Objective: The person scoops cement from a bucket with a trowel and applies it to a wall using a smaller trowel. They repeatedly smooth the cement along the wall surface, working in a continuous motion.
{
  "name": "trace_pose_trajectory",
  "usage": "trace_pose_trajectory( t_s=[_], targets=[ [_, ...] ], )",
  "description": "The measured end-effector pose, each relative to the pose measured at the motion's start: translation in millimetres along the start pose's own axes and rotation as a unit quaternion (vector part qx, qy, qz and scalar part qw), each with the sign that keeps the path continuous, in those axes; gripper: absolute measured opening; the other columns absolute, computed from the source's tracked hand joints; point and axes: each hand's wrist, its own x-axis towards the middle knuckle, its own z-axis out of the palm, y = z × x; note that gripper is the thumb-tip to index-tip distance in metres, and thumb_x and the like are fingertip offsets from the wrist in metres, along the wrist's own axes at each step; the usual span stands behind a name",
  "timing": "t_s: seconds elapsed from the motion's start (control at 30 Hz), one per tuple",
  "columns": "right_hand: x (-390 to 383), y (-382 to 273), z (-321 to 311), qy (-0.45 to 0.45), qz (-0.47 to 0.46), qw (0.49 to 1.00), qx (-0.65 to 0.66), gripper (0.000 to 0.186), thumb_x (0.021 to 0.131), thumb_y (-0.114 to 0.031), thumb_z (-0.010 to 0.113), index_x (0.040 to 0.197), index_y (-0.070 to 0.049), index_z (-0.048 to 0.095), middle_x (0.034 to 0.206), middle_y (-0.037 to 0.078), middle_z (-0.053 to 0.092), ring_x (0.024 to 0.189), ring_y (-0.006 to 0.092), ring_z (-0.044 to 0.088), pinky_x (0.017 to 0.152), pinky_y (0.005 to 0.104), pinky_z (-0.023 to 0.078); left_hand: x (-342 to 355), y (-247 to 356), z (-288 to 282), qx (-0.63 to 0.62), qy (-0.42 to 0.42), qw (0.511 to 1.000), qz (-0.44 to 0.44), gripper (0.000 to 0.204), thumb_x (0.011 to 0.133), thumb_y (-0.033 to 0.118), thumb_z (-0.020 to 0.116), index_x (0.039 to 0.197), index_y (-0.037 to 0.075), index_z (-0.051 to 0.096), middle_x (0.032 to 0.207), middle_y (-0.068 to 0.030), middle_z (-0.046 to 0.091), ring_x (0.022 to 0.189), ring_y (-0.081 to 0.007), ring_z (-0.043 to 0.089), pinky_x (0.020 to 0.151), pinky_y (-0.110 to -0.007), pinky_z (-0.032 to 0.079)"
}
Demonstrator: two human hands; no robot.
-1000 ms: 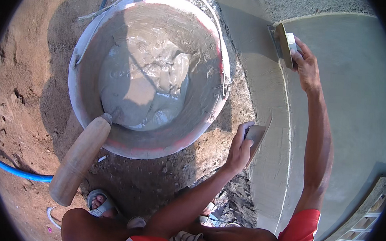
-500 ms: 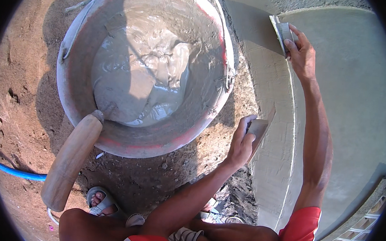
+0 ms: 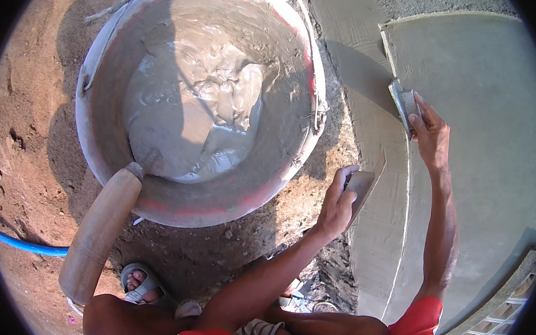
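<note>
In my right hand (image 3: pixel 432 139) is a small plastering float (image 3: pixel 401 102), tilted on edge against the pale raised line of wet mortar (image 3: pixel 408 194). The fingers wrap its grey block handle. My left hand (image 3: pixel 337 203) grips a flat hand float (image 3: pixel 363 190) by its handle, the thin blade tilted above the near edge of the mortar strip. Smooth wet grey mortar (image 3: pixel 486 119) spreads to the right of the line. A ridged mortar strip (image 3: pixel 374 235) runs along its left side.
A large bucket (image 3: pixel 197 217) of wet mortar stands at the left, with a wooden-handled trowel (image 3: pixel 101 231) resting over its rim. A blue hose (image 3: pixel 27 248) lies on the sandy ground (image 3: pixel 19 171). A lattice block (image 3: pixel 492 322) sits at lower right.
My right hand has drawn its float toward me and slightly right along the mortar line. My left hand and its float have hardly moved.
</note>
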Motion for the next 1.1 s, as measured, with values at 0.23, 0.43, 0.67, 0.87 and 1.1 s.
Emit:
trace_pose_trajectory(
  t_s=[0.23, 0.43, 0.67, 0.87, 1.1],
  targets=[
    [32.3, -19.4, -14.0, 0.015, -0.029, 0.991, 0.131, 0.044, 0.092, -0.017, 0.062, 0.134, -0.005, 0.054, 0.088, 0.006, 0.069, 0.067, 0.0077, 0.056, 0.061, 0.0250, 0.048, 5.4, 1.3, -11.6, -0.023, 0.017, 0.998, -0.054, 0.053, 0.081, 0.008, 0.038, 0.133, -0.001, 0.041, 0.122, -0.0165, 0.051, 0.112, -0.0218, 0.049, 0.100, -0.035, 0.037],
    [75.3, -37.4, 2.8, -0.002, -0.048, 0.989, 0.137, 0.042, 0.094, -0.020, 0.061, 0.135, -0.011, 0.055, 0.085, 0.002, 0.067, 0.067, 0.0067, 0.054, 0.062, 0.0235, 0.049, 5.0, 1.2, 0.5, -0.030, 0.000, 1.000, -0.009, 0.053, 0.081, 0.007, 0.038, 0.133, -0.003, 0.040, 0.121, -0.0178, 0.051, 0.114, -0.0222, 0.049, 0.102, -0.034, 0.036],
    [80.8, -56.5, 23.5, 0.029, -0.040, 0.998, 0.046, 0.040, 0.092, -0.015, 0.061, 0.132, -0.013, 0.058, 0.082, 0.006, 0.069, 0.065, 0.0077, 0.057, 0.063, 0.0263, 0.051, 2.7, 4.4, -2.7, -0.007, 0.005, 1.000, 0.015, 0.049, 0.082, 0.006, 0.037, 0.130, -0.004, 0.041, 0.117, -0.0256, 0.053, 0.108, -0.0314, 0.053, 0.099, -0.039, 0.039],
    [72.0, -51.5, 27.0, 0.050, -0.035, 0.998, 0.006, 0.039, 0.090, -0.013, 0.061, 0.129, -0.014, 0.061, 0.079, 0.007, 0.070, 0.061, 0.0082, 0.058, 0.061, 0.0271, 0.051, 7.7, 9.3, -3.4, -0.028, 0.001, 1.000, -0.012, 0.052, 0.081, 0.007, 0.037, 0.132, -0.003, 0.041, 0.121, -0.0183, 0.052, 0.112, -0.0229, 0.050, 0.101, -0.035, 0.037],
    [-2.3, 7.3, 0.9, 0.016, 0.003, 0.998, 0.053, 0.039, 0.091, -0.011, 0.060, 0.130, -0.009, 0.060, 0.084, 0.006, 0.069, 0.065, 0.0087, 0.059, 0.058, 0.0252, 0.051, 5.9, 13.3, 5.8, -0.027, 0.002, 1.000, -0.004, 0.054, 0.078, 0.010, 0.040, 0.131, -0.004, 0.042, 0.122, -0.0184, 0.052, 0.114, -0.0244, 0.049, 0.103, -0.036, 0.036]
  ],
)
